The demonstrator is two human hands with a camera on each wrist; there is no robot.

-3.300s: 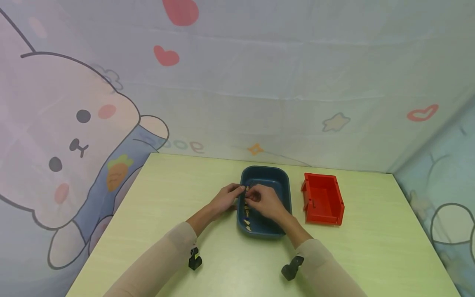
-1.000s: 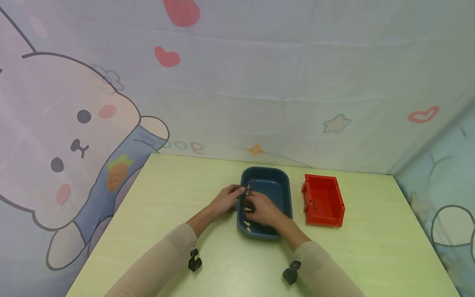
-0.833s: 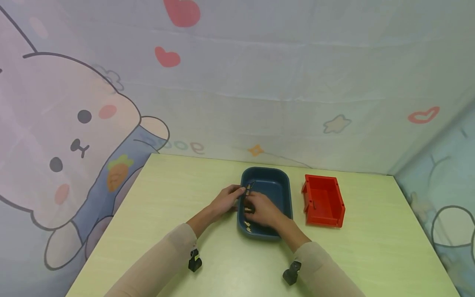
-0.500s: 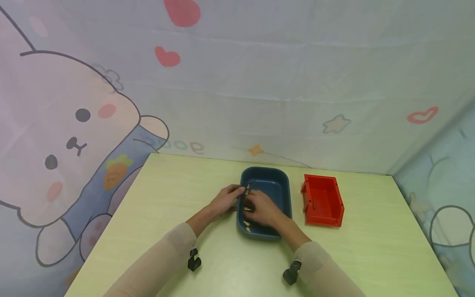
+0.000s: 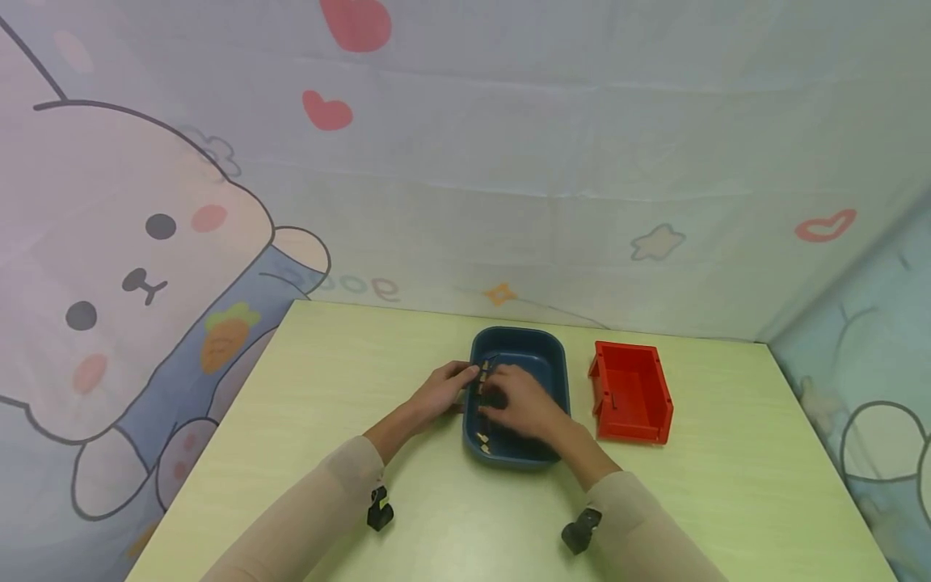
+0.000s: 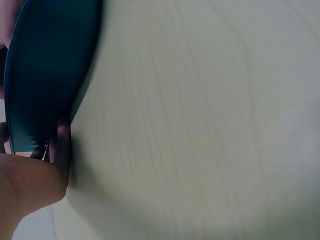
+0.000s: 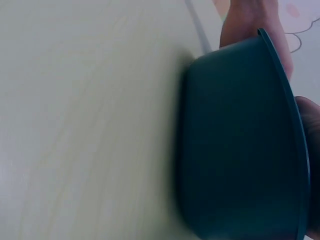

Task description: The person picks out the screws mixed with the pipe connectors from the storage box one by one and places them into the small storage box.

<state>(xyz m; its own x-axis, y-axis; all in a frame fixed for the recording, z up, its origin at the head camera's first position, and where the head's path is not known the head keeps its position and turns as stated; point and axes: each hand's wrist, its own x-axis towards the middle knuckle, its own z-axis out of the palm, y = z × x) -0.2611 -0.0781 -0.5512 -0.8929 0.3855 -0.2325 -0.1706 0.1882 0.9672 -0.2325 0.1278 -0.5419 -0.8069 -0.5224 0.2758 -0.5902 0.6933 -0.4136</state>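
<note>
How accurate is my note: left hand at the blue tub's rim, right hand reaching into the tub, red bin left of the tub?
One error: the red bin stands right of the blue tub, as the head view shows. The left hand and right hand are as you say.

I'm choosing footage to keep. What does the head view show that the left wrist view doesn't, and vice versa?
Only the head view shows the red bin, the small pale pieces inside the blue tub, and the cartoon animal on the backdrop.

Only the left wrist view gives a close, side-on look at the tub's outer wall, with fingers of the left hand against it.

Both show the blue tub, the left hand and the tabletop. Skin at the wrist view's upper left may be the right hand.
</note>
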